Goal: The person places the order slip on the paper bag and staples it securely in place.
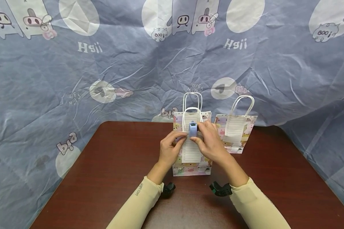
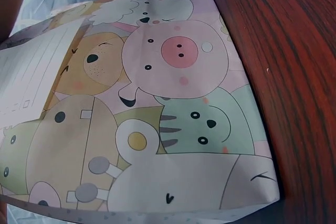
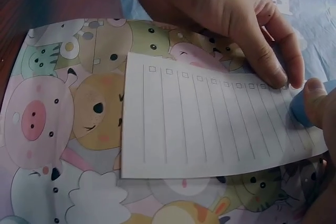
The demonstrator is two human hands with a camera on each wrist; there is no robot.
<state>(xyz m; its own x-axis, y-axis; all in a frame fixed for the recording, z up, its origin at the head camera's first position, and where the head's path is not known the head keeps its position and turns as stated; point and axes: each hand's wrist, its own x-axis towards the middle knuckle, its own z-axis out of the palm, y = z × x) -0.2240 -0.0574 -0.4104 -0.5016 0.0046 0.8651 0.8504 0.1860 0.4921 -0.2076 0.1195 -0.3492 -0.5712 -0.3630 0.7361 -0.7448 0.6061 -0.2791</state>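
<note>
A paper gift bag (image 1: 179,169) with cartoon animals stands before me, its white handles upright. Against its front lies a lined paper slip (image 1: 191,156) with small checkboxes, also visible in the right wrist view (image 3: 210,124). With thumb and fingers, my left hand (image 1: 168,149) pinches the slip and bag near the top edge. My right hand (image 1: 213,143) grips a small blue stapler (image 1: 193,129) at the top of the slip, between the handle ends. In the left wrist view, only the bag's lower front (image 2: 178,56) and a slip corner (image 2: 37,72) show clearly.
A second animal-print bag (image 1: 247,135) stands to the right, slightly tilted, with a lined slip (image 1: 234,128) on its front. Both stand on a dark red-brown table (image 1: 126,159). A blue cartoon-print cloth (image 1: 132,63) hangs behind the table.
</note>
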